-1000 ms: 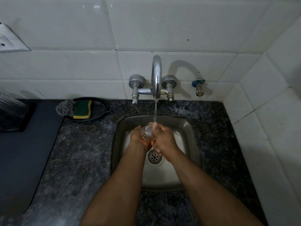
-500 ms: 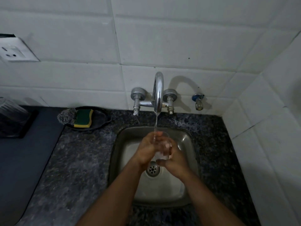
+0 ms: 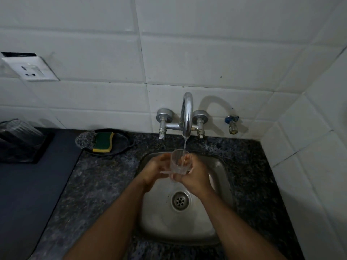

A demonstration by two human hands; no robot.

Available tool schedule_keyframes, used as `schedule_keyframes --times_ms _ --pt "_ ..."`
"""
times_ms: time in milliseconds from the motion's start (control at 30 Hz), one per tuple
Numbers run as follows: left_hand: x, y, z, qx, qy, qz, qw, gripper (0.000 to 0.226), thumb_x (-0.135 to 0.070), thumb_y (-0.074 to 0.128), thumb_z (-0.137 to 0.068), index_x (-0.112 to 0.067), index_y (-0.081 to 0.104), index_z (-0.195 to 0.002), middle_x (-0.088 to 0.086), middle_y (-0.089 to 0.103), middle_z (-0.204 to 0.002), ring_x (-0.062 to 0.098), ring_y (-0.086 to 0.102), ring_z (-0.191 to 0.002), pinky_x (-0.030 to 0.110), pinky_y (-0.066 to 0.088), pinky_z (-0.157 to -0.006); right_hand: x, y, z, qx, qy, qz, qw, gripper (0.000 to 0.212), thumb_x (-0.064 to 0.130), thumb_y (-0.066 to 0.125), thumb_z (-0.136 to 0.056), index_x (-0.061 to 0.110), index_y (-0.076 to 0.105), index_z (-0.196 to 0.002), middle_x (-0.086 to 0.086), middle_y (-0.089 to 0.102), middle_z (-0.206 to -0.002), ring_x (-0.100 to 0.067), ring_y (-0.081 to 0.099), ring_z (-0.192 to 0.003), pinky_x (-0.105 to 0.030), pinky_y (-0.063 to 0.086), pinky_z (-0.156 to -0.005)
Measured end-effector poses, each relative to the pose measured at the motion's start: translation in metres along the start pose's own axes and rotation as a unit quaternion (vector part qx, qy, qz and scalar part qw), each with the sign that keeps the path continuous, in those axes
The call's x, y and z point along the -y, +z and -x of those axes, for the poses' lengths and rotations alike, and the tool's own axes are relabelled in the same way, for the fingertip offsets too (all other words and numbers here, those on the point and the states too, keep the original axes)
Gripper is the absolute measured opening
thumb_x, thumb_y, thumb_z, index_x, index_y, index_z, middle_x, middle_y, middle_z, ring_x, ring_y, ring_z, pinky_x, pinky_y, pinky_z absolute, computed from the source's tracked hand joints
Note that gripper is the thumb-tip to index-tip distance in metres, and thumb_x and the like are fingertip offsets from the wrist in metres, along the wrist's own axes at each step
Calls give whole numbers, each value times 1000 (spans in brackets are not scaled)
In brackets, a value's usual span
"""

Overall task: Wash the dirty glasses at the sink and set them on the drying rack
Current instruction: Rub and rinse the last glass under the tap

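Note:
A clear drinking glass (image 3: 177, 162) stands upright between both hands over the steel sink (image 3: 221, 184), its mouth under the thin stream from the chrome tap (image 3: 186, 113). My left hand (image 3: 153, 170) grips its left side. Fingers of my right hand (image 3: 195, 175) curl round its right side and base. Water runs into the glass. At the far left, more clear glasses (image 3: 16, 128) stand upside down on a dark rack (image 3: 40, 149).
A black dish (image 3: 122, 141) behind the sink's left corner holds a green-yellow sponge (image 3: 103, 142) and a steel scrubber (image 3: 85, 140). A dark mat (image 3: 28, 184) covers the counter's left part. Speckled granite (image 3: 101, 184) surrounds the sink. A small side tap (image 3: 232, 124) and a wall socket (image 3: 31, 69) are mounted on the tiles.
The glass went from lying sideways between my hands to standing upright with its mouth under the stream. The camera tilted upward, showing more wall.

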State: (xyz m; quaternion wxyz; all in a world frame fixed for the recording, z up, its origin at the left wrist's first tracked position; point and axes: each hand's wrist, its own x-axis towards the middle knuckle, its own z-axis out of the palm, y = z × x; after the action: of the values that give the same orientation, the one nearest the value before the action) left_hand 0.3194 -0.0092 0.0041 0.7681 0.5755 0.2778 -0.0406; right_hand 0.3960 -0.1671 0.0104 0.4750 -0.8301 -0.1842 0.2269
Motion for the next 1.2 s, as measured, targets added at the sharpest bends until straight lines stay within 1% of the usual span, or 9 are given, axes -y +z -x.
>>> schedule_keyframes --times_ms 167,233,333,600,833,900,1033,1100,1200 --pt "-19 -1 -32 -169 -11 -54 984 23 -9 69 -86 -3 74 -107 15 76 -85 32 72 -79 49 63 -80 -2 0 -3 -9 3 7 1000 61 16 99 -60 30 60 -104 13 69 -97 4 63 -86 -12 46 -67" --pt "-23 -2 -40 -255 22 -208 944 22 -30 77 -81 -8 78 -78 11 75 -70 27 73 -69 43 64 -75 -1 -2 -4 -17 0 11 1000 60 18 98 -59 34 57 -99 13 69 -95 2 65 -86 -21 52 -72" --pt "-35 1 -44 -327 44 -380 864 32 -39 75 -86 -9 76 -75 7 72 -71 24 69 -70 29 54 -67 3 -4 -5 -22 -9 22 999 60 20 97 -58 36 56 -98 13 69 -96 -2 66 -86 -29 57 -76" --pt "-46 -4 -55 -288 88 -494 815 22 -27 71 -86 -8 67 -98 12 72 -92 31 69 -86 37 57 -74 6 -5 -2 -22 -14 26 999 60 23 97 -57 36 57 -101 12 70 -99 -3 68 -89 -34 61 -80" --pt "-57 -4 -52 -274 88 -643 710 22 -22 60 -95 -8 61 -112 13 71 -106 35 69 -96 38 50 -74 11 -13 -1 18 3 64 998 59 25 98 -55 27 61 -101 8 69 -96 -12 67 -87 -36 58 -77" --pt "-58 -3 -48 -272 60 -610 742 24 -25 64 -92 -9 62 -110 13 70 -105 33 70 -94 36 46 -70 15 -14 -2 -7 5 41 999 58 19 97 -60 25 61 -105 10 67 -99 -12 66 -89 -27 55 -73" --pt "-35 -1 -40 -247 -57 -402 880 37 -45 77 -78 -9 73 -89 11 72 -88 28 71 -81 33 58 -73 13 -13 2 58 36 42 997 62 16 100 -56 23 64 -107 6 70 -101 -14 67 -91 -28 54 -72" --pt "-21 4 -32 -215 -76 -237 944 41 -47 71 -88 -6 74 -89 13 71 -81 27 69 -72 39 61 -75 4 -14 6 39 43 46 997 61 14 100 -54 25 64 -103 4 71 -98 -19 68 -90 -35 57 -76" --pt "-9 17 -16 -137 -60 -86 985 37 -41 54 -104 -12 75 -96 11 76 -88 26 71 -84 42 58 -78 1 -14 6 17 47 43 998 62 11 98 -57 24 64 -106 5 70 -101 -19 69 -93 -38 59 -80"
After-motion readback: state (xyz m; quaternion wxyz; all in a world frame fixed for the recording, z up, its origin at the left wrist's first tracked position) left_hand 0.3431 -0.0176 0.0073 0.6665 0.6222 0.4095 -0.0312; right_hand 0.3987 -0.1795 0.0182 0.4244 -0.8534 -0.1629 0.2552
